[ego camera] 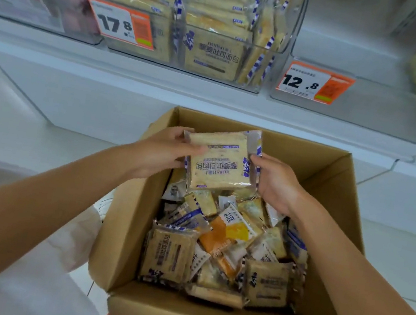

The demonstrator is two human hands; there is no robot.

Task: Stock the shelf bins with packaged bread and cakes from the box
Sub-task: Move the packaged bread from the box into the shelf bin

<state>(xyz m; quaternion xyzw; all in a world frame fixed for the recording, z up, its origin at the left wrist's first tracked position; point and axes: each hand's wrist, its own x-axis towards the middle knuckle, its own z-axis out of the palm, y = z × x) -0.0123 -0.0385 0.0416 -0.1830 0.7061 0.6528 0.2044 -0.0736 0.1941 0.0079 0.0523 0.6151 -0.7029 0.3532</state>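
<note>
Bread packet (219,159) held above box (335,185); I see left hand (163,152) and right hand (272,182) gripping opposite edges. Next, I judge: raise into matching bin (217,34).

Bright even light, soft blur, wide-angle bending at edges.

Bread packet (218,160) between hands (163,153)

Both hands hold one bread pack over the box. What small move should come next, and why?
Probably lift the pack up and forward into the bin tagged 17.8. The left hand and right hand grip it above the box, and that bin holds packs with the same print.
</note>
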